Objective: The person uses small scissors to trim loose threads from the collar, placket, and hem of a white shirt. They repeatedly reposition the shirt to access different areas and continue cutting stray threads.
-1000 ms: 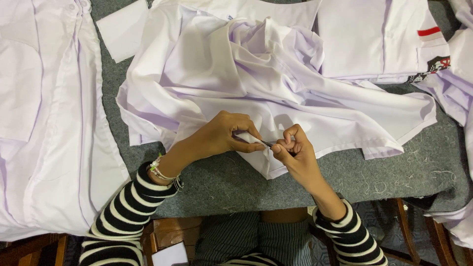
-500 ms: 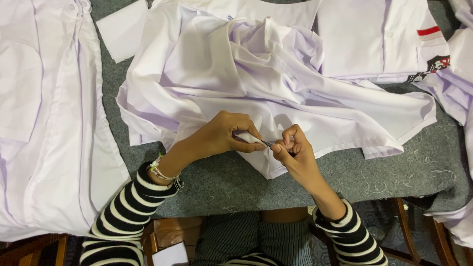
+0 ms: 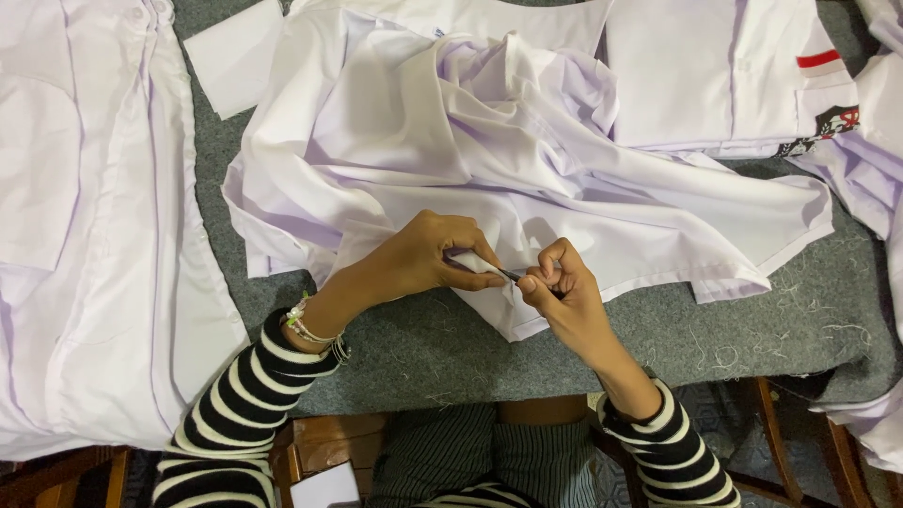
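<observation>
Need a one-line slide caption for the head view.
Left hand pinches the hem of a crumpled white shirt while the right hand works a small dark tool on it, over grey felt.

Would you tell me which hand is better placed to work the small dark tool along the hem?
Probably the right hand: it already pinches the small dark tool, while the left hand pins the white garment.

Pale lilac-white shirt (image 3: 489, 160) at centre; grey felt table cover (image 3: 752, 329); black-and-white striped sleeves (image 3: 235, 414) at 7 and 5 o'clock; red stripe (image 3: 816, 59) at 2 o'clock.
</observation>
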